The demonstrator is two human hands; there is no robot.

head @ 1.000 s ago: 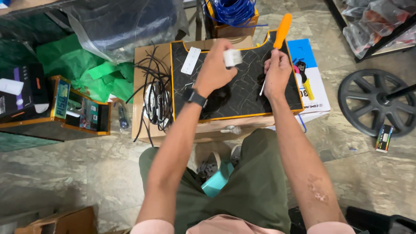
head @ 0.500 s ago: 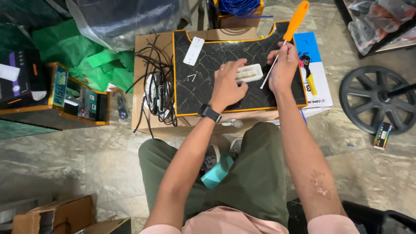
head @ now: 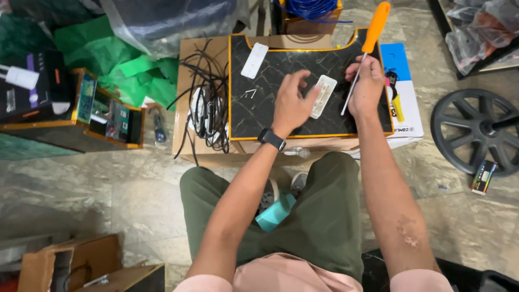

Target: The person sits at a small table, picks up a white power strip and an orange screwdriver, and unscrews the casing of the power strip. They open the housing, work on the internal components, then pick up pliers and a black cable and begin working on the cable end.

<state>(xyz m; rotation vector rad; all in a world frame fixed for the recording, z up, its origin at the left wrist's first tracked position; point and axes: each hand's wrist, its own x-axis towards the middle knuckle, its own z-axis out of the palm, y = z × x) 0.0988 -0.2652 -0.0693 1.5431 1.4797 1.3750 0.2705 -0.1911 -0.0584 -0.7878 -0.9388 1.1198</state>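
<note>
A black marbled board with an orange edge (head: 281, 65) lies on a cardboard box. On it rests a small white plastic plate (head: 323, 96); my left hand (head: 290, 105) has its fingers spread, with fingertips touching the plate's left side. My right hand (head: 366, 86) grips an orange-handled screwdriver (head: 374, 28), its shaft slanting down toward the plate's right edge. A second white strip (head: 254, 60) and a few small metal screws (head: 248, 93) lie on the board's left part. A black watch sits on my left wrist.
A bundle of black cables (head: 206, 105) lies on the cardboard box (head: 186, 59) left of the board. A blue and white box (head: 400, 92) sits to the right, a black wheel (head: 476, 130) beyond it. Green plastic bags (head: 108, 65) and an orange-edged case (head: 81, 116) lie left.
My left hand lowered the white plate onto the board and opened over it. The screwdriver stayed in my right hand, its tip now close to the plate.
</note>
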